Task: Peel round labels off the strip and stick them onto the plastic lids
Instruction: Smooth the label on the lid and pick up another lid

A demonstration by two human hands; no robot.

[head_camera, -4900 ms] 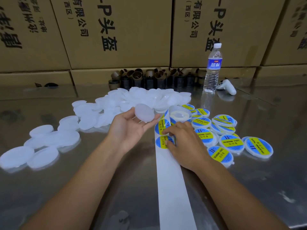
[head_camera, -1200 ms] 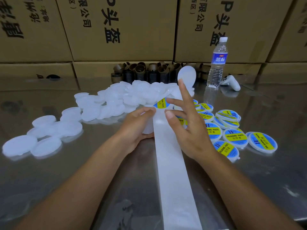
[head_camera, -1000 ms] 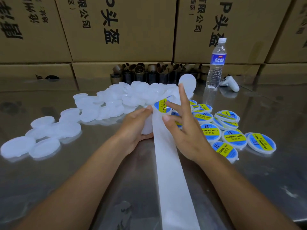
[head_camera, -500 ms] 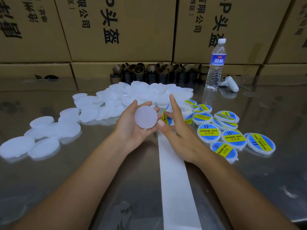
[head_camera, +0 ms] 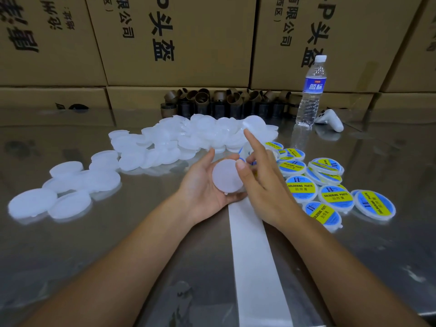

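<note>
My left hand grips a blank white plastic lid by its rim, held up above the table. My right hand is against the lid's right edge, with the thumb lying over the rim and the index finger pointing up. It pinches a round blue and yellow label, of which only a blue sliver shows behind the thumb. The white backing strip runs from under my hands toward me. Labelled lids lie to the right.
A heap of blank lids spreads across the steel table behind and to the left. A water bottle, a white controller and cardboard tubes stand at the back, before stacked cartons.
My right hand peeled a label off the strip and has brought it to the right edge of the lid. My left hand turned the lid's flat face up toward me.
</note>
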